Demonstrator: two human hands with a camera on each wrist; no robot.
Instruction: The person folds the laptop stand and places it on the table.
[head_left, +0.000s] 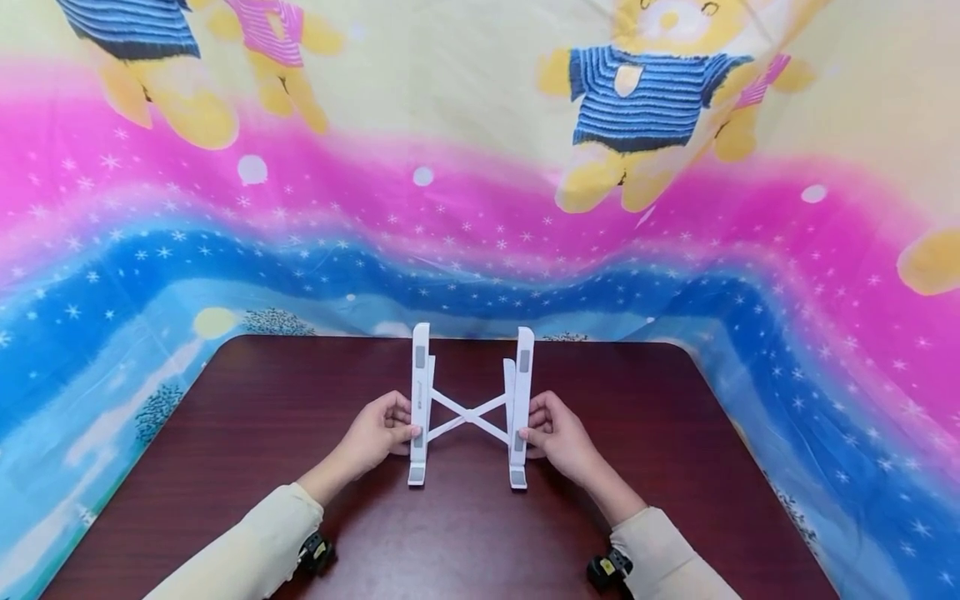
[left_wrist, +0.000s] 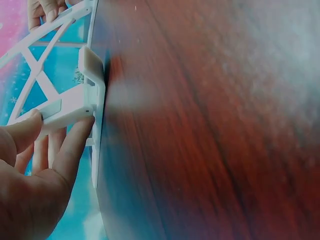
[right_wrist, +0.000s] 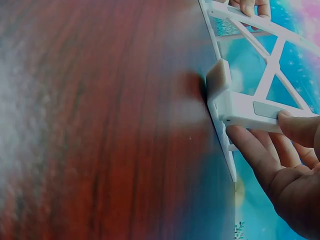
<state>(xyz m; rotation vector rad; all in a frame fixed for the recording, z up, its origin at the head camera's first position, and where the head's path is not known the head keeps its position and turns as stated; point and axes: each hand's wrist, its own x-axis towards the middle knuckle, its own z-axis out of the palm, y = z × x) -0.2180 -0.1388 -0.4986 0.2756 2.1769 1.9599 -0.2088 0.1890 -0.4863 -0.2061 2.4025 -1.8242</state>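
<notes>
A white folding laptop stand (head_left: pixel 470 414) stands unfolded on the table, its two long side rails joined by an X-shaped brace. Grey pads line the rails, and a small lip turns up at each near end. My left hand (head_left: pixel 385 429) holds the left rail, thumb on top at a grey pad and fingers underneath, as the left wrist view shows. On the opposite side, my right hand (head_left: pixel 558 437) grips the right rail the same way; in the right wrist view its thumb (right_wrist: pixel 295 125) lies by the pad and the fingers curl below.
The dark red-brown wooden table (head_left: pixel 465 542) has rounded far corners. Behind and beside it hangs a colourful cloth (head_left: pixel 465 208) printed with bears and snowflakes. A small black device (head_left: pixel 315 552) sits under the left sleeve, and another black device (head_left: pixel 609 569) under the right.
</notes>
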